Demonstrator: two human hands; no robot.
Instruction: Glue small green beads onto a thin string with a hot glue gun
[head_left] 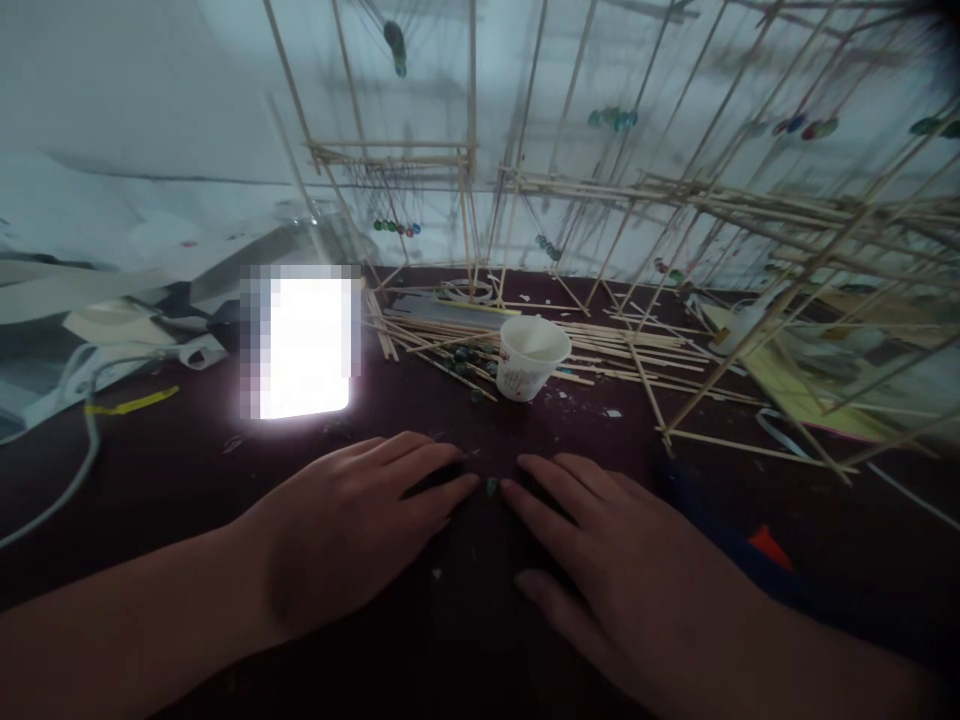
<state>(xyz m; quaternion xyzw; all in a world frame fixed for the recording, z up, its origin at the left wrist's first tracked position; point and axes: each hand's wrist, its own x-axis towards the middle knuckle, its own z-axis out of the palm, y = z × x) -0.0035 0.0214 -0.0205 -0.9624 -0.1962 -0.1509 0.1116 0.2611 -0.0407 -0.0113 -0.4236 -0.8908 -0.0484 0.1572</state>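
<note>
My left hand (367, 515) rests palm down on the dark tabletop (465, 620), its fingers stretched out toward the middle. From the other side my right hand (622, 540) lies palm down too, with fingers spread and the thumb apart. In the narrow gap between the fingertips of both hands is a small green piece (492, 487), too small and dim to make out its kind. Neither hand is seen gripping anything. Just beyond the fingers stands a white paper cup (531, 360), upright, with a printed pattern.
Behind the cup lie many thin wooden sticks (630, 350) and several dark marbles (463, 356). Stick frames with marbles hung on strings (397, 229) rise along the back and right. A bright, blurred-out screen (307, 345) stands at left, near a white cable (94, 440).
</note>
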